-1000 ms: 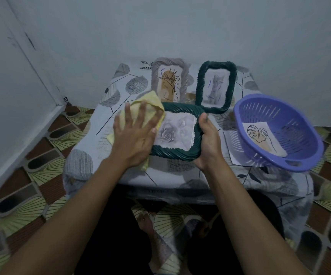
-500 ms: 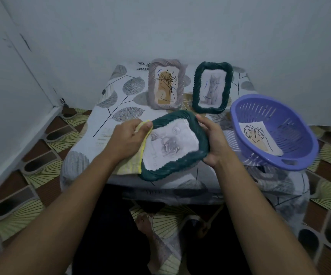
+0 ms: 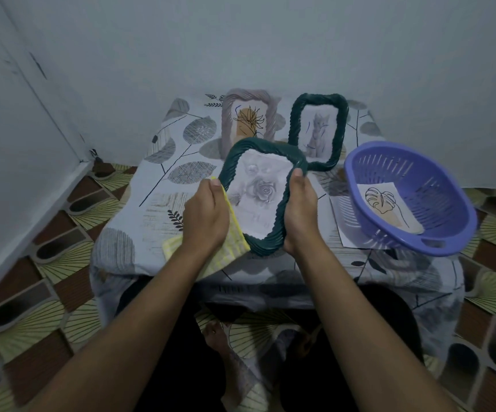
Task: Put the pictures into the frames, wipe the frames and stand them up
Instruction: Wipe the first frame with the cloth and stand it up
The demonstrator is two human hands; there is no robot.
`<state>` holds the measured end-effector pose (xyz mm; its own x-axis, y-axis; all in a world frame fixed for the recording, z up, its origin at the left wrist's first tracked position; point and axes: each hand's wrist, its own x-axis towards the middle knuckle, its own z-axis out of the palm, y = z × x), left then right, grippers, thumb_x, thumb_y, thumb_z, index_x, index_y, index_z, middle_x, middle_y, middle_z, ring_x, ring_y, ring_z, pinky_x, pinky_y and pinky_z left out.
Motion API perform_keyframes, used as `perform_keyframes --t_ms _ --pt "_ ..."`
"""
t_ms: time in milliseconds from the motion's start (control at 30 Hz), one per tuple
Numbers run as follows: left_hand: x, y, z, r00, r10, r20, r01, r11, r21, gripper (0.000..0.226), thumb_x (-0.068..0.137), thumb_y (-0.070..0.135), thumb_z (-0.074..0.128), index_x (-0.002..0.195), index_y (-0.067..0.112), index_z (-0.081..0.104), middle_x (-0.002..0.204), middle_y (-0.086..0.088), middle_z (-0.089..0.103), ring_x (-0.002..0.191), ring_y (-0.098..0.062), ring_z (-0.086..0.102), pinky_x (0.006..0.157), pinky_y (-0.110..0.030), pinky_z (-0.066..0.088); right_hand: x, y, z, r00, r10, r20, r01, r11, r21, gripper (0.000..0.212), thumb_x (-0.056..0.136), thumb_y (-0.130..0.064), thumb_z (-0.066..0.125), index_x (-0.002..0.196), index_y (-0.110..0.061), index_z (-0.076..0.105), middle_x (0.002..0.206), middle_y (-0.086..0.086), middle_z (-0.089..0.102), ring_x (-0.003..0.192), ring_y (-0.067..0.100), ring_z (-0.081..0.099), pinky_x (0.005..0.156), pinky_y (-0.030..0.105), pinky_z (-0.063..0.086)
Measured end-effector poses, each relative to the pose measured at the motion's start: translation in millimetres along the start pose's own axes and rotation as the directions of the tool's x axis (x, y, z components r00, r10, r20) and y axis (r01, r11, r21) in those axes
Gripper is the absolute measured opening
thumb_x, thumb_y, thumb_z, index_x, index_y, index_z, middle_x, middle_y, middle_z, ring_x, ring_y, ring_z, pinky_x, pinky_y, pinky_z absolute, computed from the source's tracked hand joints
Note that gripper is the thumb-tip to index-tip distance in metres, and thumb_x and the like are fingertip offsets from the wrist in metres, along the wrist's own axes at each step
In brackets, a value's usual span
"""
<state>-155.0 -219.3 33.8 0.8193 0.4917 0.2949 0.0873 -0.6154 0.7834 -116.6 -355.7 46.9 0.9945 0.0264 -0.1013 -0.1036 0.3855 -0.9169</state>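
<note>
Two of the frames look finished: a pale mauve-grey twisted-rope frame with a line-drawn plant picture and a dark green twisted-rope frame with a cat sketch both stand upright at the back of the leaf-print cloth-covered table, side by side against the wall. A third, the dark green rope-pattern frame holding a grey rose picture, is held tilted above the near part of the table, so its picture is in and, by my reading, it is at the wiping stage and not yet stood up. The left hand curls around the frame's left edge with a soft yellow woven cloth trapped under the palm, the thumb lying on the rim. The right hand clasps the right edge, fingers wrapped behind and thumb on top. Still to do, it seems: one loose paper picture of a leaf outline lies in the round purple slotted plastic basket on the right, and a white sheet pokes out from under it. No empty frame is in view. The frames have rounded corners and ridged, shiny rims, where dust would likely lodge in the grooves. The pictures are thin matte paper that could crease under a hard rub.
</note>
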Motion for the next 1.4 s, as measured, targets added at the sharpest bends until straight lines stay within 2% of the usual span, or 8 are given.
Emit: perform_keyframes --t_ms 133,267,333,433,667,800,1067,1400 --pt "17.3 1.3 -3.2 0.998 0.055 0.039 -0.056 0.998 0.014 0.039 0.107 0.041 0.026 0.113 0.009 0.047 0.102 -0.011 0.058 0.091 -0.031 0.054 0.069 -0.037 0.032 -8.3 3.0 0.2 0.986 0.01 0.168 0.017 0.987 -0.161 0.028 0.107 -0.033 0.04 0.116 -0.018 0.062 0.109 0.002 0.074 0.103 0.019 0.071 0.089 0.037 0.058" --pt "22.8 4.1 -5.3 0.993 0.075 0.087 -0.075 0.997 0.004 0.04 0.108 0.04 0.025 0.124 0.01 0.046 0.108 -0.004 0.055 0.104 -0.031 0.055 0.073 -0.031 0.03 -12.1 7.8 -0.8 0.985 0.004 0.172 0.026 0.984 -0.173 0.029 0.107 -0.033 0.042 0.114 -0.018 0.065 0.113 0.003 0.074 0.109 0.02 0.069 0.095 0.039 0.054" --pt "16.8 4.1 -4.9 0.986 0.066 0.154 -0.07 0.997 0.022 0.048 0.108 0.042 0.024 0.144 0.012 0.035 0.134 -0.008 0.051 0.122 -0.03 0.05 0.084 -0.03 0.033 -12.2 8.1 -1.3 0.99 0.002 0.138 0.02 0.988 -0.156 0.029 0.107 -0.033 0.042 0.109 -0.019 0.067 0.109 0.002 0.075 0.106 0.019 0.07 0.093 0.038 0.056" --pt "1.0 1.8 -2.9 0.952 0.058 0.3 -0.087 0.993 0.083 0.062 0.107 0.045 0.024 0.159 0.019 0.003 0.164 -0.006 0.016 0.142 -0.029 0.033 0.108 -0.038 0.031 -9.3 6.4 -1.2 0.998 0.016 0.053 -0.009 0.992 -0.126 0.034 0.107 -0.035 0.041 0.114 -0.013 0.066 0.106 0.007 0.075 0.101 0.024 0.071 0.088 0.041 0.058" --pt "-31.7 -29.6 4.7 0.848 0.269 0.456 -0.409 0.88 0.241 0.085 0.094 0.064 0.01 0.154 0.01 -0.019 0.161 -0.008 -0.028 0.148 -0.012 -0.023 0.124 -0.038 0.002 0.8 -2.0 -6.2 1.0 0.006 -0.013 -0.007 0.994 -0.113 0.041 0.108 -0.034 0.039 0.12 -0.002 0.063 0.105 0.013 0.074 0.093 0.024 0.073 0.071 0.032 0.06" --pt "-14.2 -24.6 2.4 0.88 0.26 0.397 -0.383 0.883 0.272 0.082 0.098 0.06 0.012 0.155 0.009 -0.016 0.163 -0.01 -0.022 0.151 -0.016 -0.016 0.123 -0.04 0.005 -7.1 1.3 -0.5 0.995 0.058 0.076 -0.049 0.991 -0.123 0.04 0.107 -0.035 0.04 0.112 -0.006 0.066 0.105 0.016 0.075 0.1 0.033 0.071 0.088 0.049 0.058" --pt "20.6 1.8 -1.1 0.939 0.203 0.277 -0.288 0.905 0.314 0.082 0.098 0.059 0.008 0.157 0.004 -0.007 0.166 -0.015 -0.007 0.154 -0.024 -0.006 0.125 -0.04 0.001 -17.9 0.9 12.1 0.988 0.056 0.142 -0.039 0.992 -0.117 0.036 0.108 -0.032 0.04 0.101 -0.012 0.069 0.098 0.009 0.076 0.094 0.024 0.072 0.086 0.042 0.057" --pt "-27.1 -39.8 2.0 0.636 0.515 0.575 -0.722 0.661 0.206 0.075 0.101 0.055 0.002 0.156 0.005 -0.003 0.165 -0.01 -0.012 0.152 -0.016 -0.017 0.123 -0.038 -0.009 4.2 -8.8 -9.0 1.0 0.025 -0.004 -0.025 0.986 -0.165 0.04 0.106 -0.039 0.04 0.108 -0.01 0.068 0.104 0.012 0.075 0.1 0.029 0.072 0.091 0.05 0.057"
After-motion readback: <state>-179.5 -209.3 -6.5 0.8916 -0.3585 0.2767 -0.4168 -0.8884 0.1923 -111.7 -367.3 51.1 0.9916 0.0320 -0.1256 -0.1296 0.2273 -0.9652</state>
